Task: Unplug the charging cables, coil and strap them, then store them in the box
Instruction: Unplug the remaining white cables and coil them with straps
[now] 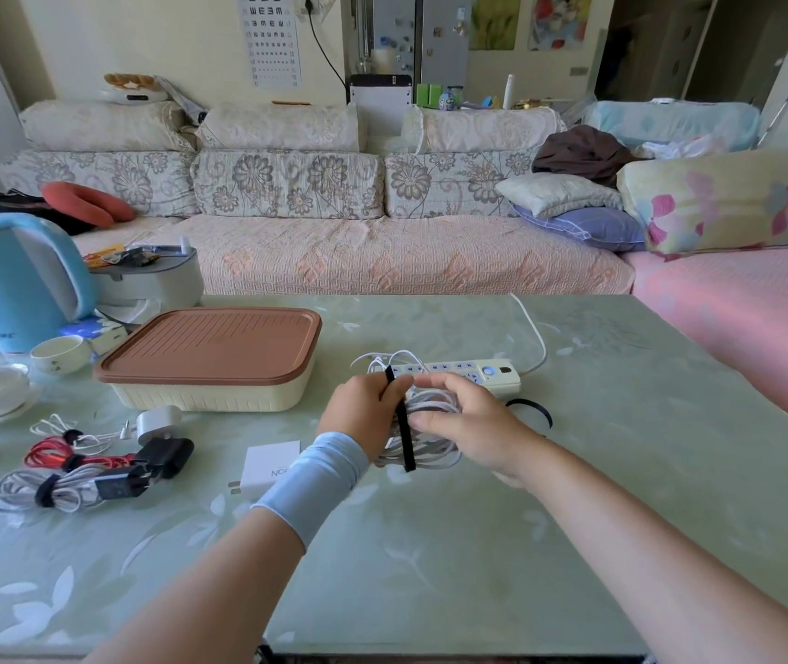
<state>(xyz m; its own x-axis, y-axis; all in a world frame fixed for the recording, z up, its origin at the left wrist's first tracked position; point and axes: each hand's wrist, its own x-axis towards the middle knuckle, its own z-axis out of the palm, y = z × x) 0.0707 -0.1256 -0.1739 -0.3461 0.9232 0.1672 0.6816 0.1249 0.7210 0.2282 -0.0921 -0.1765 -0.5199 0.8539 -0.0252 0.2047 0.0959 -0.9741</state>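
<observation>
White cable coil [433, 440] is sitting just in front of the power strip [471, 373], held between both hands a little above the glassy green table [430, 567]. The left hand [363, 414] is gripping the upper part of a black strap [404, 428], which is running flat and straight down across the coil. The right hand [471, 426] is curling its fingers over the coil's rounded loops, with the fingertips meeting the strap. A second black strap [533, 409] is lying as a thin loop just in front of the power strip's right end. Left of the power strip, the cream ribbed box [212, 397] is standing with its brown grooved lid [212, 345] on. Further left and nearer than the power strip, three bundles already strapped are crowding together: a thin white cable [63, 427], a red cable [54, 453] and a grey cable [23, 488], with a boxy white charger [271, 464] beside them. A blue kettle [18, 280] is rising far left of the power strip. Smooth open tabletop is spreading right of and in front of the power strip, out to the table's straight edges.
</observation>
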